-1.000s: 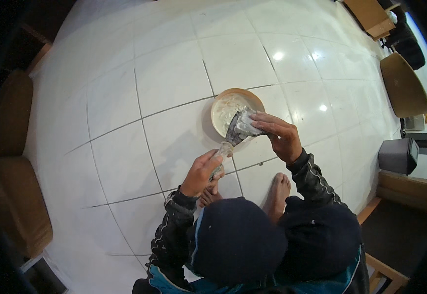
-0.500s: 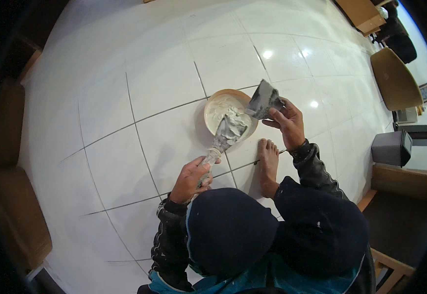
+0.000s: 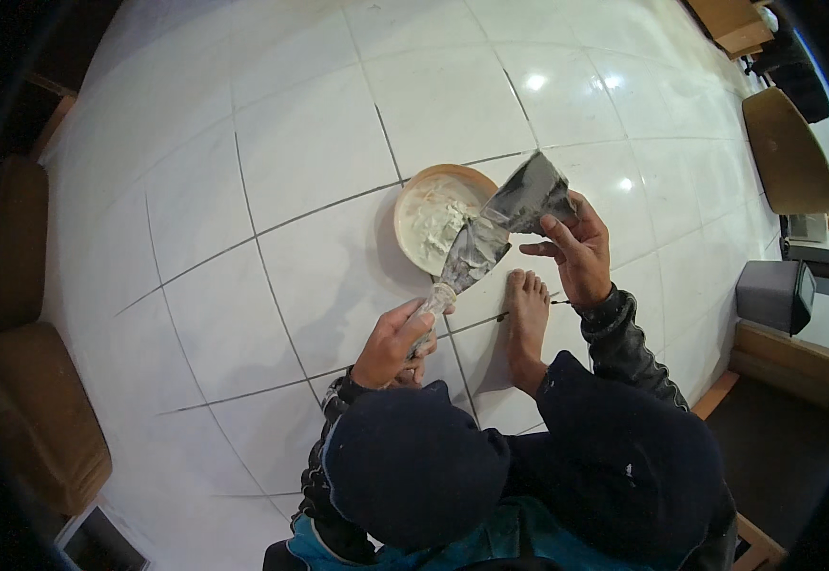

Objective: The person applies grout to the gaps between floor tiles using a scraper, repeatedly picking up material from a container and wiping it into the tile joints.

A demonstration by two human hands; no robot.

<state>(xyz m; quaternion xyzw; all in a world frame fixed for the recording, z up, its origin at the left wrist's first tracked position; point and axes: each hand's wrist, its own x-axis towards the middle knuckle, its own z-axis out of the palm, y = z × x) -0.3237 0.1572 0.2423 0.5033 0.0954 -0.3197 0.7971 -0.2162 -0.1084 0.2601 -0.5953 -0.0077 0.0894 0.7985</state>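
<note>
My left hand (image 3: pixel 397 344) is closed around the handle of a putty knife (image 3: pixel 472 255), whose wide blade is smeared with grey-white paste. In my right hand (image 3: pixel 578 249), a flat grey scraper plate (image 3: pixel 531 194) is pinched between thumb and fingers. The plate's lower left edge meets or overlaps the knife's blade near its end; exact contact is hard to tell. Beneath the tools, a round peach-coloured bowl (image 3: pixel 401 221) stands on the floor, with white paste (image 3: pixel 439 211) inside. The two blades cover part of its right side.
White floor tiles (image 3: pixel 310 143) with dark joints surround the bowl. My bare foot (image 3: pixel 527 319) is just right of it. Brown padded seats (image 3: pixel 43 409) line the left edge. At the right are a grey bin (image 3: pixel 774 293), a tan chair back (image 3: pixel 790 152) and a wooden-framed seat (image 3: pixel 786 381).
Both hands have shifted a little to the right. The knife blade has come up against the plate, and the lump of white paste on it looks thinner now.
</note>
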